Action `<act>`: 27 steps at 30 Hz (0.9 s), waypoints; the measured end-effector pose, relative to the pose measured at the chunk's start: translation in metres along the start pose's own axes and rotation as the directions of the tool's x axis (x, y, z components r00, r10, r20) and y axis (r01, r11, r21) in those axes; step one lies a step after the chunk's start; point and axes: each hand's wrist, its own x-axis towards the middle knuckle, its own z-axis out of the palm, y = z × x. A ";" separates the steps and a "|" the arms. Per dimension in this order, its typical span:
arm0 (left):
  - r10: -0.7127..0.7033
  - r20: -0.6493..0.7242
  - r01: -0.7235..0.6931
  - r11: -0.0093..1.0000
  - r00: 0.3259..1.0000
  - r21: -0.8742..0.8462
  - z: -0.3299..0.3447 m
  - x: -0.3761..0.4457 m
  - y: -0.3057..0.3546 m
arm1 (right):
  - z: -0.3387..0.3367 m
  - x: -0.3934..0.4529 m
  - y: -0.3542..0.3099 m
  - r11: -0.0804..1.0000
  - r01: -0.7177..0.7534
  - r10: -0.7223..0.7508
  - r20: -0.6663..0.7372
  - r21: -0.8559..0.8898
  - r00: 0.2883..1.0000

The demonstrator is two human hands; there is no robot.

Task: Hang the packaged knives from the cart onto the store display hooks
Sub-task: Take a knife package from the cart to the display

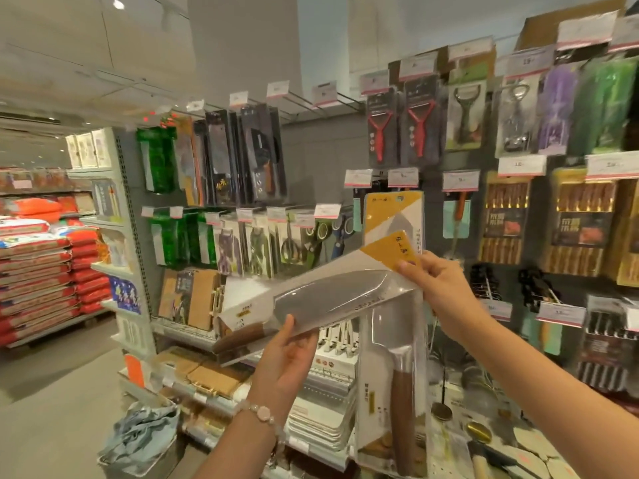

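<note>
I hold a packaged knife [325, 299] tilted almost level in front of the display wall, its wooden handle to the left and its yellow card top to the right. My left hand [287, 357] grips the pack near the handle end from below. My right hand [428, 281] pinches the yellow top corner. Behind it, a second packaged knife [394, 357] of the same kind hangs upright on a display hook, yellow top up and wooden handle down. The cart is out of sight.
Pegboard hooks carry packaged knives [242, 157], scissors [290, 240], red peelers [401, 126] and chopstick sets [505, 223], with price tags [359, 178] at the hook ends. Shelves of boards and trays [321, 409] lie below. A bin with cloth [141, 437] stands on the floor at left.
</note>
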 end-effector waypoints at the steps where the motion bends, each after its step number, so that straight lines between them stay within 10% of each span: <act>1: -0.044 -0.004 0.044 0.999 0.999 0.011 -0.003 0.008 0.005 | 0.008 0.007 0.001 1.000 0.012 -0.012 -0.014 -0.016 1.000; 5: -0.235 -0.159 0.277 0.892 0.959 0.358 -0.020 0.038 0.041 | 0.046 0.037 0.002 0.990 0.065 -0.075 -0.078 -0.122 0.994; 8: -0.303 -0.191 0.343 0.609 0.934 0.715 -0.019 0.052 0.078 | 0.070 0.059 0.000 0.975 0.078 -0.096 -0.077 -0.206 0.992; 12: -0.081 0.050 -0.036 0.165 0.995 0.986 0.009 0.078 0.122 | 0.094 0.088 -0.007 0.945 0.077 -0.089 -0.023 -0.319 0.996; 16: 0.011 0.462 -0.454 -0.166 0.887 0.875 0.033 0.120 0.143 | 0.102 0.117 -0.009 0.898 0.054 -0.060 -0.001 -0.437 0.998; 27: -0.565 0.426 -0.546 -0.052 0.707 0.836 0.105 0.233 0.134 | 0.077 0.200 -0.009 0.875 0.098 -0.044 0.123 -0.474 0.991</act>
